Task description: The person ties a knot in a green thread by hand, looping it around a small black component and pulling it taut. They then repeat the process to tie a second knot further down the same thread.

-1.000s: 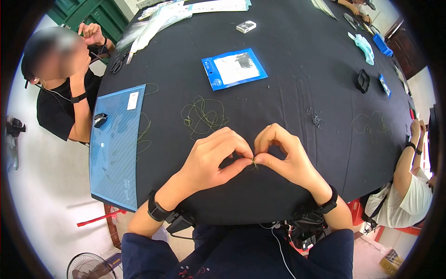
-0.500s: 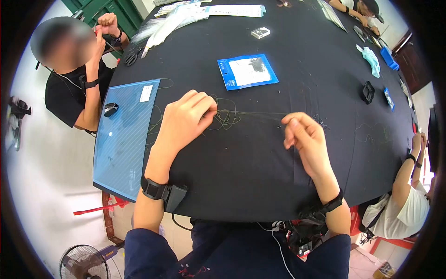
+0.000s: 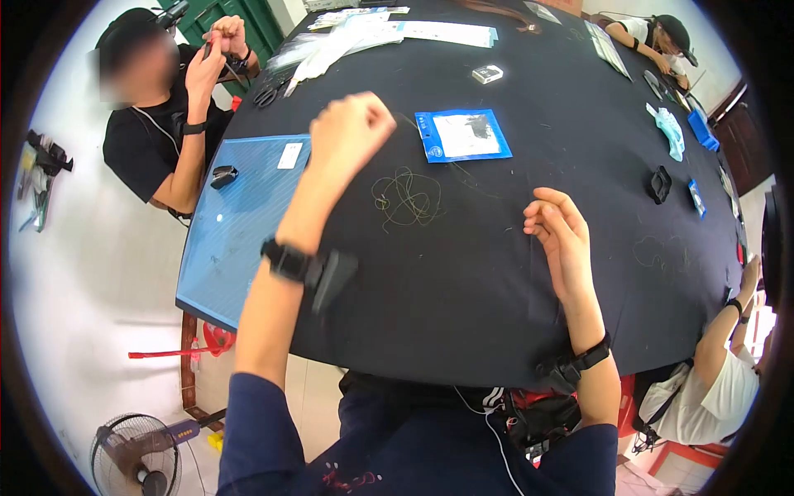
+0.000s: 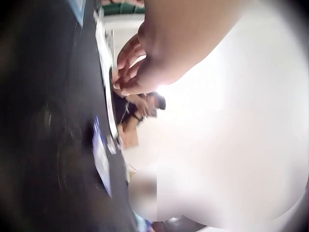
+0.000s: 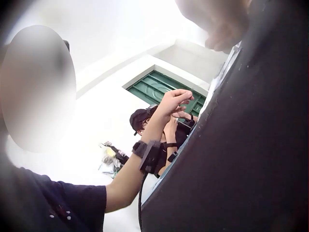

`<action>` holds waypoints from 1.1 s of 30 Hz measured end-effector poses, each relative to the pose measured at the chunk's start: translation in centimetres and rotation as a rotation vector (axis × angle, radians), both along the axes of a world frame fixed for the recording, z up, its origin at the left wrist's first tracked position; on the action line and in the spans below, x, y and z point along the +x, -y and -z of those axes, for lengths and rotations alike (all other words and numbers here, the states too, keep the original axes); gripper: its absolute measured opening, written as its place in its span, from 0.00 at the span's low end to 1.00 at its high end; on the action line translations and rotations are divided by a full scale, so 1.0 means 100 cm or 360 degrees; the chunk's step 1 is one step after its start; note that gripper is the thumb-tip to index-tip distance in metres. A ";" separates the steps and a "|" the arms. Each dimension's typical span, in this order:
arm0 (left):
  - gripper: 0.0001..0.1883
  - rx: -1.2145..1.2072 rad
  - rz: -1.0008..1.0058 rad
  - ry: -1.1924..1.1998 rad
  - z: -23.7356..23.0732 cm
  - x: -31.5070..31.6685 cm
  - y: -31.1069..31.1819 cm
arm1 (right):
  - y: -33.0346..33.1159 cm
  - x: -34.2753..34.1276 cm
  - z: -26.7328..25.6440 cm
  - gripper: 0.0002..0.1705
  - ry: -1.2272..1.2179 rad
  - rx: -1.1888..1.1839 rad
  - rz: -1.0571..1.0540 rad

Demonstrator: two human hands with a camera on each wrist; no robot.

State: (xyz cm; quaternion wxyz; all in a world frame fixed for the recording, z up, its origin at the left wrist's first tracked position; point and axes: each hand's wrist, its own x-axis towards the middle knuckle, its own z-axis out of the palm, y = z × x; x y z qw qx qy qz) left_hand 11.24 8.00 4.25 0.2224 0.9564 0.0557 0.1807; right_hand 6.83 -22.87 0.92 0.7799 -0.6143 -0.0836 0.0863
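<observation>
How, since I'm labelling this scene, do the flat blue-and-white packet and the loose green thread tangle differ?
The flat blue-and-white packet is straight-edged; the loose green thread tangle sprawls in irregular loops. The packet's blue and white stand out; the tangle's dull green is faint. Both lie on the black cloth.

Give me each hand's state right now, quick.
Left hand: closed, seemingly pinching a thin thread.
Right hand: open, loosely bent, nothing visibly held.

Thread coil (image 3: 409,198) on table (image 3: 463,314), packet (image 3: 463,135) behind, folder (image 3: 248,240) left
</observation>
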 end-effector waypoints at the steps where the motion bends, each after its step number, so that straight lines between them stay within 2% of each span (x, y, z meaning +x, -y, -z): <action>1: 0.06 0.0114 -0.0194 0.0028 0.002 0.014 -0.016 | 0.000 0.000 0.002 0.12 0.0003 -0.0009 -0.0068; 4: 0.07 0.0521 -0.0580 0.0044 0.015 0.032 -0.074 | 0.003 0.002 0.003 0.11 0.0016 -0.0034 -0.0203; 8: 0.11 0.0876 -0.0945 -0.0171 0.039 0.019 -0.154 | 0.001 -0.001 0.000 0.11 0.0021 -0.0071 -0.0234; 10: 0.12 0.1013 -0.0984 -0.0173 0.039 0.003 -0.173 | 0.000 -0.004 -0.001 0.11 0.0029 -0.0091 -0.0246; 12: 0.13 0.0923 -0.0967 -0.0323 0.037 -0.011 -0.182 | -0.002 -0.006 -0.004 0.11 0.0023 -0.0112 -0.0261; 16: 0.10 0.0878 -0.0913 -0.0389 0.033 -0.023 -0.175 | -0.002 -0.006 -0.008 0.11 0.0097 -0.0181 -0.0196; 17: 0.10 0.0973 -0.0939 -0.0366 0.039 -0.019 -0.180 | -0.001 -0.005 -0.008 0.11 0.0123 -0.0191 -0.0158; 21: 0.11 0.1112 -0.0713 -0.0285 0.017 -0.024 -0.145 | 0.002 0.000 -0.004 0.11 0.0153 -0.0198 -0.0040; 23: 0.14 0.1096 -0.0518 -0.0162 0.006 -0.033 -0.114 | 0.002 0.001 -0.001 0.11 0.0145 -0.0190 -0.0006; 24: 0.21 0.1027 -0.0377 -0.0123 0.006 -0.036 -0.102 | 0.003 0.002 -0.001 0.11 0.0142 -0.0186 0.0011; 25: 0.21 0.0995 -0.0414 -0.0198 0.001 -0.034 -0.096 | 0.003 0.002 0.000 0.11 0.0131 -0.0196 0.0010; 26: 0.19 0.0619 -0.0034 -0.0221 0.000 -0.046 -0.061 | 0.002 0.002 0.000 0.11 0.0121 -0.0205 0.0008; 27: 0.19 0.0272 0.0017 -0.0351 0.000 -0.049 -0.038 | 0.002 0.002 0.001 0.11 0.0108 -0.0216 0.0003; 29: 0.17 -0.0056 0.0331 -0.0255 0.021 -0.051 -0.016 | 0.000 0.001 0.002 0.11 0.0117 -0.0251 -0.0034; 32: 0.16 -0.0063 0.0311 -0.0228 0.019 -0.052 0.022 | 0.000 0.001 0.003 0.11 0.0093 -0.0301 -0.0084; 33: 0.14 0.0018 0.0345 -0.0106 0.027 -0.047 0.023 | -0.001 0.001 0.003 0.11 0.0081 -0.0311 -0.0102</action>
